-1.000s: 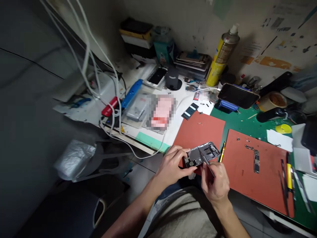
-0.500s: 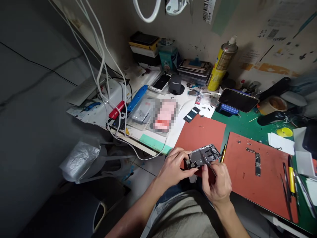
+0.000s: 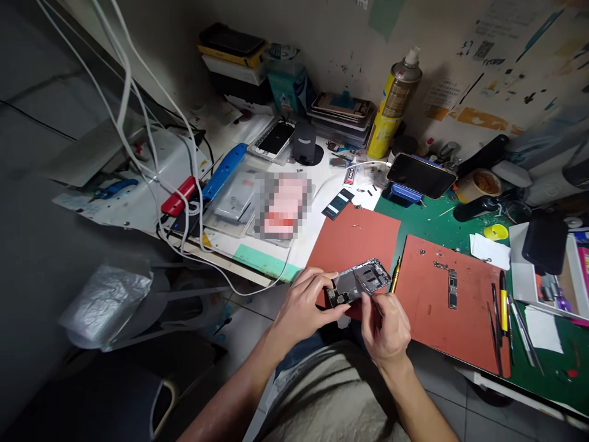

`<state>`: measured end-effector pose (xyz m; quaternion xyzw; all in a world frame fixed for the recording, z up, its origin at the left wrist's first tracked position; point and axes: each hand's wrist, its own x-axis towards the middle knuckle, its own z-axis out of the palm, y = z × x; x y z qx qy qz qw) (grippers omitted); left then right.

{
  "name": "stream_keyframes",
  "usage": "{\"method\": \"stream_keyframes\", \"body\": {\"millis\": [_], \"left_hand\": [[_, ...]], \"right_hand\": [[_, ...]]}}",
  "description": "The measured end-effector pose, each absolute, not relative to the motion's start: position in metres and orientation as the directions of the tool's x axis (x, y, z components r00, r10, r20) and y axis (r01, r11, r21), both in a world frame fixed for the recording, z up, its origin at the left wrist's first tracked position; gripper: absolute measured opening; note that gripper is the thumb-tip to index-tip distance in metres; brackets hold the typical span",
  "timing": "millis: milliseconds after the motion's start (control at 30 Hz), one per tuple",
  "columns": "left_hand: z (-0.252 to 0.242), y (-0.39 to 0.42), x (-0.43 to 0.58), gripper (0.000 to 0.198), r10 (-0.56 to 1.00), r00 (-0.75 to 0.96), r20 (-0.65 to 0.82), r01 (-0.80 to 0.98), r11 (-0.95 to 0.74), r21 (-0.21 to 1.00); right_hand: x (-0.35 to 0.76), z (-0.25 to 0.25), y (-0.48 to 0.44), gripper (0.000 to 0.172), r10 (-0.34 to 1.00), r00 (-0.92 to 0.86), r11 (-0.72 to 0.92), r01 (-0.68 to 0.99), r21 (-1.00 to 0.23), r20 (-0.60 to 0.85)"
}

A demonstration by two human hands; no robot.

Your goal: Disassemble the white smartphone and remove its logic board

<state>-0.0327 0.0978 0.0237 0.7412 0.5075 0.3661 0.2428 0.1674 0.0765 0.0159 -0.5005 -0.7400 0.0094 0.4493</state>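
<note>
An opened phone housing [image 3: 356,282] with dark inner parts is tilted over the near edge of a red-brown mat [image 3: 354,239]. My left hand [image 3: 306,304] grips its left end between thumb and fingers. Pinched in my right hand [image 3: 386,325] is a thin ridged metal tool, probably tweezers [image 3: 366,286], whose tip lies over the middle of the housing. A gold screwdriver [image 3: 395,275] rests just right of the housing. On a second red-brown mat [image 3: 414,313] at the right lies a narrow circuit board [image 3: 453,288].
Behind stand a yellow spray can [image 3: 394,104] and a propped phone [image 3: 421,175]. White cables [image 3: 184,153] hang at the left near a blue tool [image 3: 225,170]. Tweezers and a yellow pen [image 3: 504,302] lie at the right, by a white box [image 3: 524,264].
The whole view has shifted to the right, so the bench things appear farther left. Both hands keep their hold, and the tool still lies over the housing.
</note>
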Motion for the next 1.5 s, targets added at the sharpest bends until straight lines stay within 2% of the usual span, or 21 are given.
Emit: {"method": "stream_keyframes", "body": {"millis": [667,867,1033,1100,1167,1267,1367,1500], "left_hand": [[0.023,0.098,-0.032,0.030,0.923,0.226,0.310,0.584,-0.383,0.716],[0.023,0.097,-0.032,0.033,0.920,0.237,0.313,0.589,-0.392,0.707],[0.024,0.095,-0.030,0.033,0.910,0.252,0.330,0.619,-0.414,0.668],[0.024,0.092,-0.028,0.034,0.896,0.270,0.352,0.641,-0.440,0.629],[0.023,0.089,-0.028,0.037,0.883,0.299,0.361,0.672,-0.464,0.577],[0.023,0.084,-0.028,0.046,0.881,0.337,0.332,0.709,-0.469,0.526],[0.028,0.088,-0.027,0.046,0.885,0.335,0.322,0.705,-0.463,0.538],[0.038,0.105,-0.018,0.029,0.884,0.293,0.365,0.605,-0.467,0.645]], "right_hand": [[0.170,0.014,0.078,0.027,0.752,-0.057,0.482,0.727,-0.489,0.657],[0.169,0.012,0.077,0.028,0.765,-0.015,0.462,0.709,-0.532,0.644],[0.172,0.006,0.068,0.027,0.782,0.102,0.407,0.665,-0.627,0.615],[0.173,0.007,0.065,0.022,0.810,0.195,0.322,0.640,-0.698,0.553],[0.176,0.012,0.064,0.016,0.845,0.339,0.177,0.553,-0.814,0.414],[0.182,0.020,0.067,0.024,0.852,0.510,-0.023,0.270,-0.963,0.122],[0.189,0.027,0.069,0.032,0.858,0.502,-0.114,-0.032,-0.993,-0.114],[0.196,0.032,0.068,0.035,0.863,0.442,-0.148,-0.241,-0.959,-0.244]]}}
